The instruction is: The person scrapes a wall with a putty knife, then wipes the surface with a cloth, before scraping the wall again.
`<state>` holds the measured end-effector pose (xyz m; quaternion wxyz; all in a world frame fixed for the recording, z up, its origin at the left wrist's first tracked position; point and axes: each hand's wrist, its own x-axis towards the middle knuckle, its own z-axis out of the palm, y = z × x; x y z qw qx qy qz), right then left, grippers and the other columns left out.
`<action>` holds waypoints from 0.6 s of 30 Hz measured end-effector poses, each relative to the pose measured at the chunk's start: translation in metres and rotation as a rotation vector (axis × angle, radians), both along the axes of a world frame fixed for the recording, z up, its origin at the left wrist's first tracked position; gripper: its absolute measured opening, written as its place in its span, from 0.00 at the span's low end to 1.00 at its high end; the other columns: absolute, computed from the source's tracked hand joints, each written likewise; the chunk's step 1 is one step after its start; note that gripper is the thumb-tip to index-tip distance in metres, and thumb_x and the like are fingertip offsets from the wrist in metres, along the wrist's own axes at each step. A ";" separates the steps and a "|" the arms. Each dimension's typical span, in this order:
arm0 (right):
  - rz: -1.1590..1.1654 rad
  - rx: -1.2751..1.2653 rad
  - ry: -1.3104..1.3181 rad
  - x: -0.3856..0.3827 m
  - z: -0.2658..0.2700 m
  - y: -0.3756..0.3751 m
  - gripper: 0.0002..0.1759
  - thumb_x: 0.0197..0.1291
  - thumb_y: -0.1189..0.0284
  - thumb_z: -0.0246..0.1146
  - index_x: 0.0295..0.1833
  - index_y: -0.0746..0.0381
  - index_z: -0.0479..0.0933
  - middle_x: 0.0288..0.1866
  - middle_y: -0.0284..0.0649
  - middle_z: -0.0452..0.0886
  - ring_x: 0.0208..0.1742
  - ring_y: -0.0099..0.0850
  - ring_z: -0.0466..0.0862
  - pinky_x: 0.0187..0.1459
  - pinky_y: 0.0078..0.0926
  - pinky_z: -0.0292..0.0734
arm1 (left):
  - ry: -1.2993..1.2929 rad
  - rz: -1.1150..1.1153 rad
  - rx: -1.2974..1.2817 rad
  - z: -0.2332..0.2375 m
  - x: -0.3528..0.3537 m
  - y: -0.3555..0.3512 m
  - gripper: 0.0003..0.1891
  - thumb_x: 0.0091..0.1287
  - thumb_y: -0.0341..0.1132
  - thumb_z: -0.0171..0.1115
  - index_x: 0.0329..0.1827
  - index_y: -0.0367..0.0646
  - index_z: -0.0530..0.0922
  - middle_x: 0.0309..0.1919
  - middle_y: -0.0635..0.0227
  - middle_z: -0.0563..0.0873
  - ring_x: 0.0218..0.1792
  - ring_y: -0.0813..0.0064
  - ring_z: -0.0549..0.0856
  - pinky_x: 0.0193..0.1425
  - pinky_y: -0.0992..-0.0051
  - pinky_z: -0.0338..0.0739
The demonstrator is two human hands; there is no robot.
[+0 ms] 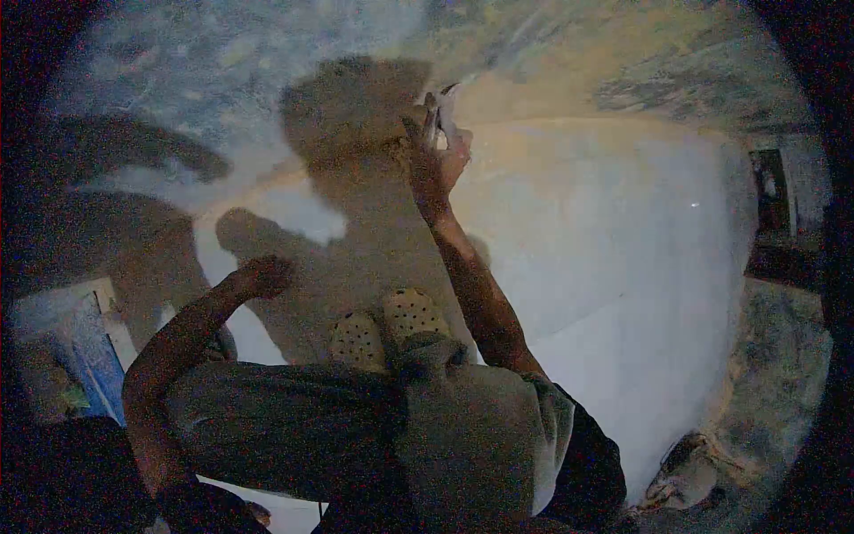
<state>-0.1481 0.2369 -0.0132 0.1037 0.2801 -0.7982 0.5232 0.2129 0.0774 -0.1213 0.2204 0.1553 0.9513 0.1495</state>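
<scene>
My right hand [440, 160] reaches forward to the patchy wall just above the edge of the white floor [623, 258]. Its fingers are closed around a pale, thin piece [447, 109], mostly hidden by the hand; its kind does not show. Nearer to me and to the left, my left hand [267, 276] hangs in shadow over the floor with its fingers curled in. Whatever it may hold is hidden. Between my arms, my feet rest on the floor in beige perforated clogs [414, 313].
A mottled, rough-plastered wall [534, 53] runs along the far side, with a tan dusty strip [569, 125] at its foot. A blue and white panel [93, 347] stands at left. A crumpled pale bundle [685, 476] lies at lower right, and a dark doorway [770, 191] shows far right.
</scene>
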 end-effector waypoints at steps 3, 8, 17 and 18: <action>0.079 -0.087 0.351 0.001 -0.005 -0.008 0.27 0.46 0.67 0.74 0.53 0.65 0.77 0.37 0.47 0.76 0.36 0.39 0.74 0.39 0.36 0.68 | -0.179 0.322 0.093 0.026 -0.030 0.002 0.15 0.65 0.38 0.51 0.50 0.38 0.75 0.40 0.46 0.82 0.41 0.49 0.82 0.46 0.55 0.78; 0.027 -0.217 0.210 -0.003 -0.032 -0.015 0.25 0.49 0.70 0.72 0.54 0.61 0.76 0.39 0.43 0.78 0.36 0.39 0.74 0.36 0.37 0.69 | -0.355 0.554 0.119 0.077 -0.050 0.023 0.14 0.65 0.39 0.52 0.47 0.39 0.74 0.37 0.49 0.82 0.38 0.48 0.82 0.44 0.53 0.77; 0.009 -0.154 0.274 -0.003 -0.029 -0.003 0.21 0.55 0.68 0.67 0.55 0.60 0.77 0.40 0.42 0.78 0.37 0.37 0.74 0.41 0.36 0.69 | -0.171 0.381 0.166 0.012 0.004 0.012 0.17 0.66 0.45 0.54 0.50 0.42 0.73 0.29 0.55 0.80 0.30 0.59 0.81 0.34 0.63 0.77; 0.042 -0.185 0.281 0.000 -0.021 -0.001 0.23 0.55 0.69 0.68 0.57 0.60 0.76 0.42 0.42 0.78 0.39 0.37 0.74 0.41 0.35 0.70 | -0.388 0.519 0.198 0.017 -0.003 0.011 0.19 0.66 0.47 0.54 0.52 0.43 0.72 0.31 0.57 0.80 0.30 0.64 0.81 0.31 0.66 0.76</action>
